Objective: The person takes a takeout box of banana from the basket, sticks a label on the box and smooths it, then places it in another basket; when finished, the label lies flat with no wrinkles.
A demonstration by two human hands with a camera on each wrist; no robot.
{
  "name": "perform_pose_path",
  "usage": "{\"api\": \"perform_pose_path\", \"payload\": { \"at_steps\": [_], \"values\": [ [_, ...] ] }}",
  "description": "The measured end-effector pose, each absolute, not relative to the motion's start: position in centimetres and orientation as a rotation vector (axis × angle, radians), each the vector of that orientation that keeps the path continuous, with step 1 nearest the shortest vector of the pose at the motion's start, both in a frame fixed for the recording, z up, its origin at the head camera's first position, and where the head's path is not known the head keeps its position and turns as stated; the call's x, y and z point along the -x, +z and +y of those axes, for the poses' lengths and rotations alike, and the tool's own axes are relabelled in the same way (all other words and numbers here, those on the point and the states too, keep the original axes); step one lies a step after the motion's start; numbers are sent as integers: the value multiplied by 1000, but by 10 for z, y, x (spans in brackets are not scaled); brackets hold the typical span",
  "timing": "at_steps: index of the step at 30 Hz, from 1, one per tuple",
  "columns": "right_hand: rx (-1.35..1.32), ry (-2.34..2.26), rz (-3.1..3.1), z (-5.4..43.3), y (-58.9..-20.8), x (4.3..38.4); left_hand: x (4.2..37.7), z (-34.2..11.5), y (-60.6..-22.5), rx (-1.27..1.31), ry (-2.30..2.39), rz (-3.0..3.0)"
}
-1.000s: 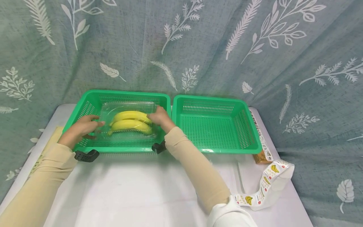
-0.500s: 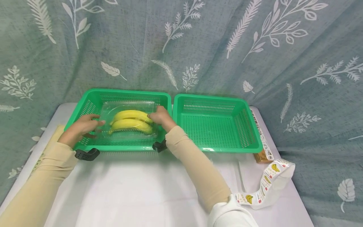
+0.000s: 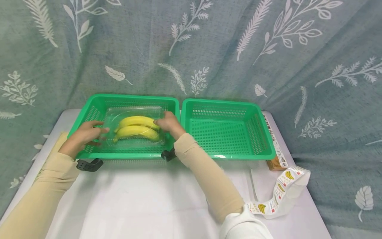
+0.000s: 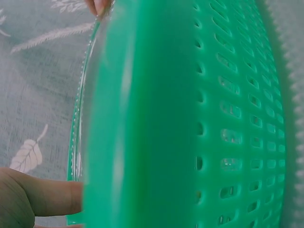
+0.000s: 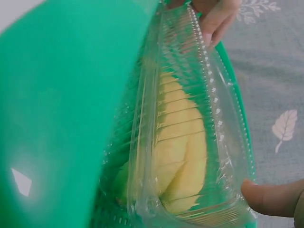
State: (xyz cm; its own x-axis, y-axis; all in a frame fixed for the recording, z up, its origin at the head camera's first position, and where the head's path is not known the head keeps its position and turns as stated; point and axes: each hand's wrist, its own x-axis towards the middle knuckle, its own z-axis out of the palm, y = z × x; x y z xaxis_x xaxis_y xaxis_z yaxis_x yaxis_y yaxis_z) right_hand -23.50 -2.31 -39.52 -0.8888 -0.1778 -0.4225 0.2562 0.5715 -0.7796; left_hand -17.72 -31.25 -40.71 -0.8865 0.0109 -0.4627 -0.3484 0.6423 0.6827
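Note:
Two yellow bananas (image 3: 137, 131) lie side by side in a clear plastic clamshell box (image 3: 134, 111), which sits inside the left green basket (image 3: 128, 156). My left hand (image 3: 86, 135) holds the box's left end, thumb along its top edge. At the opposite end, my right hand (image 3: 169, 122) grips the box over the basket's right side. The right wrist view shows the bananas (image 5: 183, 147) through the ribbed plastic and my right thumb (image 5: 270, 197) on the rim. In the left wrist view the basket wall (image 4: 156, 118) hides most of the box.
A second green basket (image 3: 221, 136) stands right beside the first. A strip of banana labels (image 3: 279, 196) curls on the white table (image 3: 131, 199) at the right, near a brown and white box (image 3: 277, 162). A patterned curtain (image 3: 149, 46) hangs behind.

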Motion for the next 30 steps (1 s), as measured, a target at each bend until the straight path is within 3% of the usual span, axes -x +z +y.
{"api": "perform_pose_path", "payload": {
  "at_steps": [11, 30],
  "values": [
    [-6, -1326, 2397, -17, -391, 233, 174, -309, -396, 246, 1170, 2473],
    [22, -1496, 2280, 13, -350, 211, 160, -306, -365, 171, 1343, 2402]
  ]
}}
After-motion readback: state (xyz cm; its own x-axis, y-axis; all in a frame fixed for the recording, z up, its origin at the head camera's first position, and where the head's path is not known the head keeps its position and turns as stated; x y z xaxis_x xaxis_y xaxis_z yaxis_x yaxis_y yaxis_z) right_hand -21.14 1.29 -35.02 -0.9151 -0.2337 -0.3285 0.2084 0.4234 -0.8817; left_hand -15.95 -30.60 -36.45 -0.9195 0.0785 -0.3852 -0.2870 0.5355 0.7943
